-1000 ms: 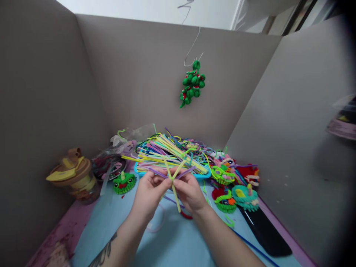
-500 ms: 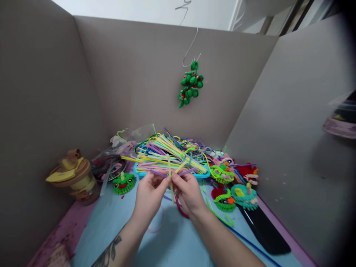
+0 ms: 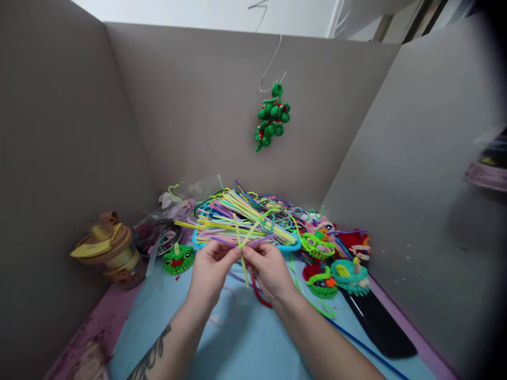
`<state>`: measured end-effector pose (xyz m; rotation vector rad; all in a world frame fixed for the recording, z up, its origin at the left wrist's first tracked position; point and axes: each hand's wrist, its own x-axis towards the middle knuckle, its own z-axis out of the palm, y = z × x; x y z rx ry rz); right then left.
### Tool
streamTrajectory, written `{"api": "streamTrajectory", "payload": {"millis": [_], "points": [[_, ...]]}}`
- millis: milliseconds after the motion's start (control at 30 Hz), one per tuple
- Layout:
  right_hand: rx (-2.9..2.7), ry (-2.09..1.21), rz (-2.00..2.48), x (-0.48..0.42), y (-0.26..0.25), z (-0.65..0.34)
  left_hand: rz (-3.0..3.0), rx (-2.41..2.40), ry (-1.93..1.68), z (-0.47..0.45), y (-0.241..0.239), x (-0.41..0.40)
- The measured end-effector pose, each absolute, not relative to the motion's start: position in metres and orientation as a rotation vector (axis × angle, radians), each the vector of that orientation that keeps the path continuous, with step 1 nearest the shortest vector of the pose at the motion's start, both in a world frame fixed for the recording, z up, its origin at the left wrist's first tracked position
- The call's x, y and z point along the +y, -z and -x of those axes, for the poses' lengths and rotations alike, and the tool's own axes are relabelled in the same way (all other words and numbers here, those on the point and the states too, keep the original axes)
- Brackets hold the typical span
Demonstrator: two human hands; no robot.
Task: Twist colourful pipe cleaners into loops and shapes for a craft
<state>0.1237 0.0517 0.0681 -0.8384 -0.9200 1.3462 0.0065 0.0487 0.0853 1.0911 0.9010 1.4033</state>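
Observation:
Both hands meet at the middle, above the near edge of a blue tray [image 3: 285, 247] heaped with pipe cleaners. My left hand [image 3: 216, 269] pinches crossed pipe cleaners between thumb and fingers. Opposite it, my right hand [image 3: 267, 266] pinches the same crossing, thumb tips almost touching. A pale yellow pipe cleaner [image 3: 245, 272] hangs below the thumbs, and two yellow ends spread upward in a V. A purple pipe cleaner [image 3: 224, 241] runs sideways through the crossing, its ends showing over both hands. Fingertips hide part of the joint.
Fuzzy green [image 3: 179, 259] and teal [image 3: 350, 277] pipe-cleaner figures sit either side. A lidded cup [image 3: 106, 248] stands left. At right lies a black flat object [image 3: 380, 327]. A green figure cluster [image 3: 273, 116] hangs from a wire. Grey panels [image 3: 206, 105] enclose the table.
The yellow ends above the thumbs have drawn together into a V meeting at the crossing. Both hands stay nearly in place, still pinching. The view has shifted slightly.

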Motion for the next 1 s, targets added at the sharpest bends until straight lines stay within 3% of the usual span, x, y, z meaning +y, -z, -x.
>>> {"api": "streamTrajectory", "payload": {"millis": [333, 467, 600, 733, 1000], "points": [[-0.993, -1.308, 0.845, 0.053, -0.063, -0.125, -1.282, 0.996, -1.302, -0.002, -0.087, 0.051], [-1.071, -1.216, 0.918, 0.051, -0.067, -0.127, -1.332, 1.011, -1.567, 0.000, -0.089, 0.050], [-1.336, -0.789, 1.093, 0.048, -0.075, -0.133, -1.876, 1.319, -1.908, 0.012, -0.097, 0.046], [-1.561, -0.449, 1.072, 0.044, -0.078, -0.138, -2.434, 1.424, -1.520, 0.016, -0.102, 0.042], [-1.661, -0.422, 1.055, 0.045, -0.078, -0.140, -2.380, 1.279, -1.408, 0.010, -0.097, 0.046]]}}
